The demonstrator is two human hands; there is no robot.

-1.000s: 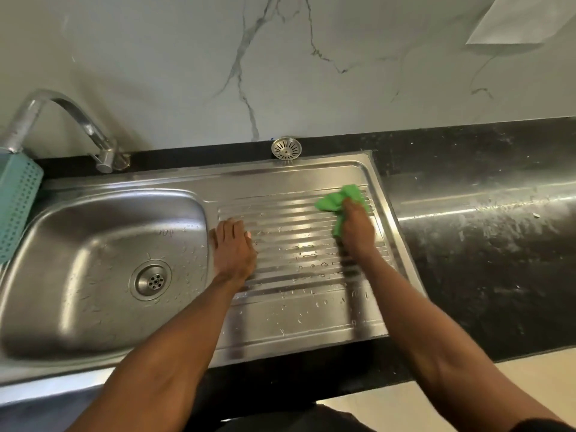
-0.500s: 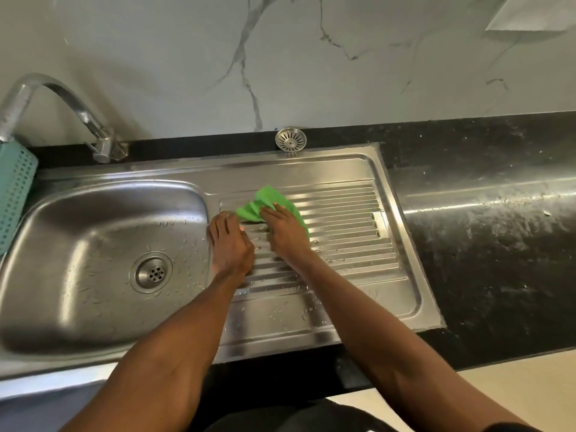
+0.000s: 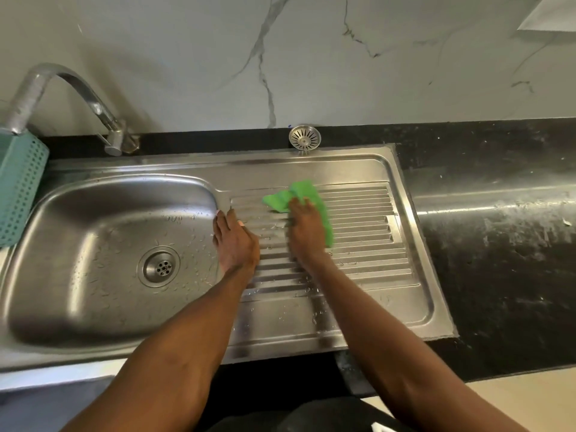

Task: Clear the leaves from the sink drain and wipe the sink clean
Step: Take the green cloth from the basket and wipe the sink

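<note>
A stainless steel sink (image 3: 103,232) with a round drain (image 3: 159,267) lies at the left; water drops dot its basin and no leaves show in it. Its ribbed drainboard (image 3: 367,244) extends to the right. My right hand (image 3: 307,235) presses a green cloth (image 3: 304,194) flat onto the ribs, fingers spread over it. My left hand (image 3: 235,241) rests flat on the drainboard's left edge beside the basin, holding nothing.
A curved steel tap (image 3: 78,98) stands at the back left, with a teal perforated basket (image 3: 18,188) hanging at the far left. A loose round strainer (image 3: 304,138) sits behind the drainboard. Black wet countertop (image 3: 498,244) runs right; marble wall behind.
My right hand swept the green cloth from the drainboard's right side leftward to my left hand, then back slightly right. My left hand has stayed in place.
</note>
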